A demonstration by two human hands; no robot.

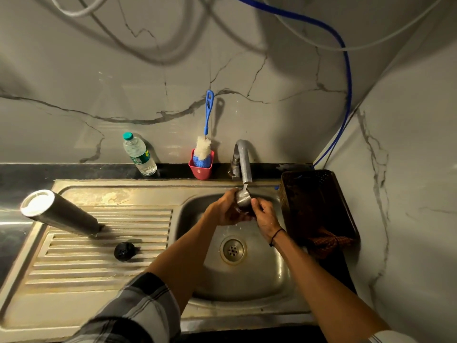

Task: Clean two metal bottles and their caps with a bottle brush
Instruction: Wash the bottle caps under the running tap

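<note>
Over the sink basin, my left hand and my right hand both grip a small metal bottle. It is held under the tap, and a thin stream of water runs onto it. Its lower part is hidden by my fingers. A second metal bottle stands upside down on the ribbed drainboard at the left. A black cap lies on the drainboard near it. The bottle brush, blue-handled with white and blue bristles, stands in a red cup behind the sink.
A clear plastic water bottle with a green cap stands on the dark ledge at the back. A dark basket with a reddish cloth sits right of the basin. A blue hose runs down the wall corner.
</note>
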